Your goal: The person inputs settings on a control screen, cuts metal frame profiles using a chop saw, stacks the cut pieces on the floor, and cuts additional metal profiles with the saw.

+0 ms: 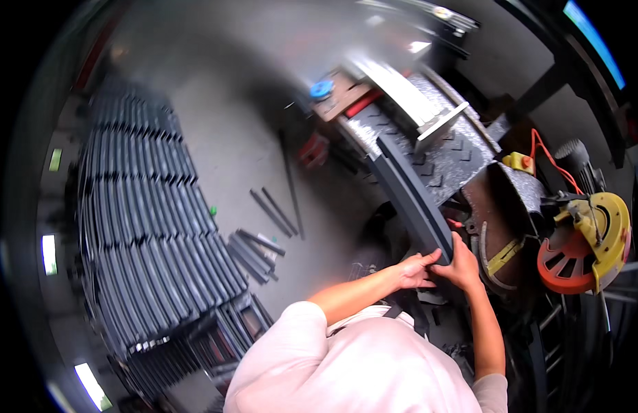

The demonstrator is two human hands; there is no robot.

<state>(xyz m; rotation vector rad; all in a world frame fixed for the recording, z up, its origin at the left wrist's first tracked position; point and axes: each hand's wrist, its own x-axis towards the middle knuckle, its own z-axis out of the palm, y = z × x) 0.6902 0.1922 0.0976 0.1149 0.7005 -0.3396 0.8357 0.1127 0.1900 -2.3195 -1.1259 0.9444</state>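
"Right hand (465,267) closed on the near end of that long dark bar (410,196)?"

"Yes, with the thumb along its right edge. The left hand (416,270) meets the same end from the left; how firmly it grips, I cannot tell."

"What room is there to move?"

"Grey floor (215,117) runs between a big stack of bars (153,213) on the left and the workbench (463,155) on the right. The stack's right edge stands well apart from both hands. The bar slants toward the far left, its far end overlapping the bench's near edge; whether it rests there, I cannot tell."

"And the bench surface?"

"Chevron-marked and speckled pale, with a light metal beam (398,89) over its far part."

"Around it?"

"A cutting machine (601,227) with a yellow and orange guard stands to the right. Short dark pieces (262,242) lie on the floor, near the stack. Smaller: a yellow switch box (518,162) right of the bench, and a blue round object (321,89) at its far left corner."
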